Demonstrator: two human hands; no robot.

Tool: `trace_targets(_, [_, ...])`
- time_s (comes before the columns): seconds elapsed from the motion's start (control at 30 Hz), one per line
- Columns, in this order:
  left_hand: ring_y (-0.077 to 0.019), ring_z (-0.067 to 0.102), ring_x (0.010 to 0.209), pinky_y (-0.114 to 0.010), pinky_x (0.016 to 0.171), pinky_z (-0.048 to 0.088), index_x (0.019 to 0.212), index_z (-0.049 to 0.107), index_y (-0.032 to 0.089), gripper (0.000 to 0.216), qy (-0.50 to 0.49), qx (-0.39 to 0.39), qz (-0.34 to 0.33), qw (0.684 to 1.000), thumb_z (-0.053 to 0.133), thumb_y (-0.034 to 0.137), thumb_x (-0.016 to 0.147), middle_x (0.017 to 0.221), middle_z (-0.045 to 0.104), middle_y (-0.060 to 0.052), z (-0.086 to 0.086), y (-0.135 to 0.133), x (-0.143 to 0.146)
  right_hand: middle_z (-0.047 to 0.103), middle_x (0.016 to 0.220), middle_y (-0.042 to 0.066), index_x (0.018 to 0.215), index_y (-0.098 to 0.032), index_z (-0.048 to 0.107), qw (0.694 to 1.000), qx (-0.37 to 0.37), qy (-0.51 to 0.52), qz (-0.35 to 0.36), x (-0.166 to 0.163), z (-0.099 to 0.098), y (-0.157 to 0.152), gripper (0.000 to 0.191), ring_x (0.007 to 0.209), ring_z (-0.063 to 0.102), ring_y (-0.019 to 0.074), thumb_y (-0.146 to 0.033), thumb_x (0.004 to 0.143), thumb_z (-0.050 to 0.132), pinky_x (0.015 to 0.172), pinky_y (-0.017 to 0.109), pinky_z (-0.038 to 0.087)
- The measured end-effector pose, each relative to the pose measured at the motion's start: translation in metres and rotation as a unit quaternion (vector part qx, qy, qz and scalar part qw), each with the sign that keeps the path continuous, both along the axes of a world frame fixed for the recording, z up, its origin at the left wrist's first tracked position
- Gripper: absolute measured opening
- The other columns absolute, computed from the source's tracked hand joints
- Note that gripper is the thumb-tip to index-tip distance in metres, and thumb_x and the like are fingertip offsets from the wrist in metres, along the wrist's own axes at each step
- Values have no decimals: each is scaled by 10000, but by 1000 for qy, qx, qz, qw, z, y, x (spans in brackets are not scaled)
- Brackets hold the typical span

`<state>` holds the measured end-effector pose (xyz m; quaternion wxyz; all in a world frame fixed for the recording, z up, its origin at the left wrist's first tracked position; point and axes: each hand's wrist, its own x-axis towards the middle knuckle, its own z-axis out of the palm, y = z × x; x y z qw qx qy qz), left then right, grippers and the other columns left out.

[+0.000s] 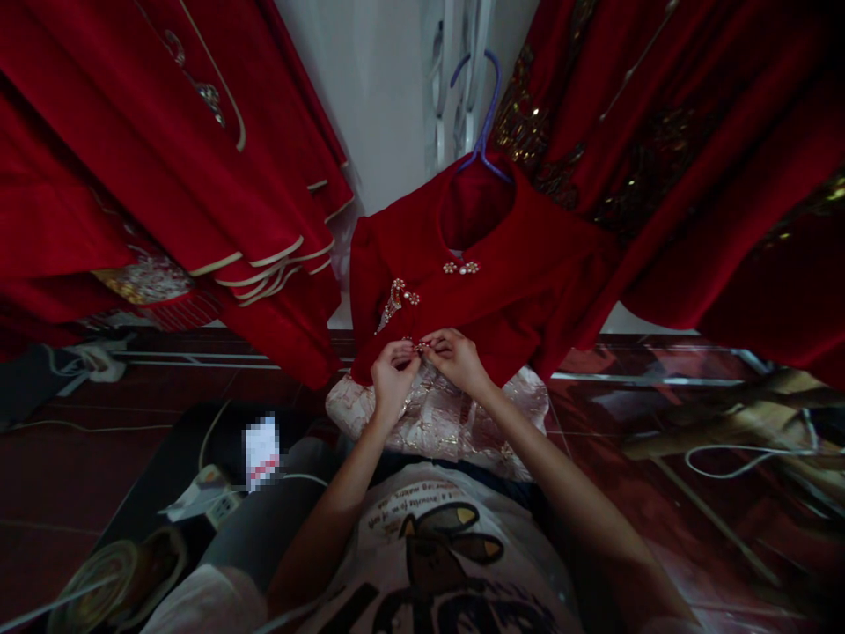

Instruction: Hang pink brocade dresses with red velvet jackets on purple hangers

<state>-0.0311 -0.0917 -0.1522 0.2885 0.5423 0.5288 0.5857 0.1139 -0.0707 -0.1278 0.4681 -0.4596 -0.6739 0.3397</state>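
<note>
A small red velvet garment (515, 282) hangs in front of me on a purple hanger (485, 114). Pearl button clasps (460, 267) sit at its collar and a second beaded clasp (400, 298) lies lower on the left. My left hand (393, 374) and my right hand (455, 357) are both pinched together on a third pearl clasp (421, 345) near the garment's lower edge. A pale gold brocade skirt (449, 418) shows beneath the red top, just under my hands.
More red velvet garments hang at the left (165, 176) and right (693, 158). A power strip and cables (211, 497) lie on the dark floor at the lower left beside a round tin (112, 572). White cord (745, 458) lies at the right.
</note>
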Motion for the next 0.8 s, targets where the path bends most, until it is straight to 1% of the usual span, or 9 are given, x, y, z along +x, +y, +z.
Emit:
trace_targets(0.07, [-126, 638, 798, -262, 780, 544, 974, 630, 180, 212, 93, 36, 17, 995, 647, 141, 766, 908, 643, -31, 3, -2, -2, 634, 914, 48, 947, -161, 711, 1000, 2, -10, -4, 0, 0, 1, 173, 740, 652, 100, -210, 796, 640, 654, 195, 567])
trace_targets(0.17, [-132, 591, 798, -268, 780, 517, 1064, 629, 202, 236, 239, 83, 24, 967, 593, 151, 837, 933, 576, -35, 4, -4, -7, 630, 894, 42, 940, -163, 711, 1000, -1, -19, -9, 1, 0, 1, 171, 719, 648, 98, -197, 785, 647, 653, 199, 567])
trace_targets(0.27, [-156, 570, 832, -279, 777, 494, 1065, 642, 210, 208, 311, 107, 20, 944, 567, 176, 874, 950, 544, -50, 3, -2, -12, 637, 895, 39, 941, -167, 710, 1000, -1, -13, -5, 2, 0, 1, 172, 732, 653, 100, -197, 785, 644, 668, 200, 569])
trace_targets(0.37, [-169, 572, 861, -279, 786, 485, 997, 653, 216, 139, 304, 122, 11, 945, 562, 211, 891, 943, 554, -51, 2, 1, -15, 644, 909, 41, 934, -166, 710, 1000, -4, -4, 1, 3, 0, 0, 168, 735, 656, 99, -206, 786, 642, 678, 202, 570])
trace_targets(0.47, [-169, 584, 888, -278, 810, 482, 996, 631, 216, 122, 277, 130, 8, 952, 574, 233, 889, 963, 570, -50, 3, 2, -16, 639, 909, 40, 929, -166, 711, 1000, -8, 1, 2, 3, 0, 1, 167, 726, 653, 95, -220, 787, 642, 665, 197, 567])
trace_targets(0.6, [-152, 590, 803, -267, 751, 492, 973, 586, 194, 120, 252, 119, 33, 960, 607, 245, 866, 899, 587, -35, 2, 1, -16, 634, 900, 41, 929, -166, 718, 1000, -10, 0, -6, 2, -1, 2, 173, 724, 651, 95, -224, 784, 645, 652, 192, 561])
trace_targets(0.7, [-145, 603, 791, -273, 762, 502, 954, 585, 189, 84, 239, 118, 27, 963, 581, 231, 881, 871, 617, -33, 2, 0, -15, 636, 898, 48, 922, -160, 719, 1000, -6, -3, -8, 2, 0, 1, 170, 724, 649, 100, -222, 780, 648, 650, 198, 561])
trace_targets(0.8, [-140, 625, 804, -273, 778, 516, 982, 606, 193, 106, 220, 124, 20, 967, 568, 226, 889, 895, 639, -39, 4, -1, -13, 638, 901, 48, 929, -159, 718, 1000, -4, 0, -3, 2, 0, 1, 175, 731, 648, 101, -229, 786, 644, 652, 199, 563])
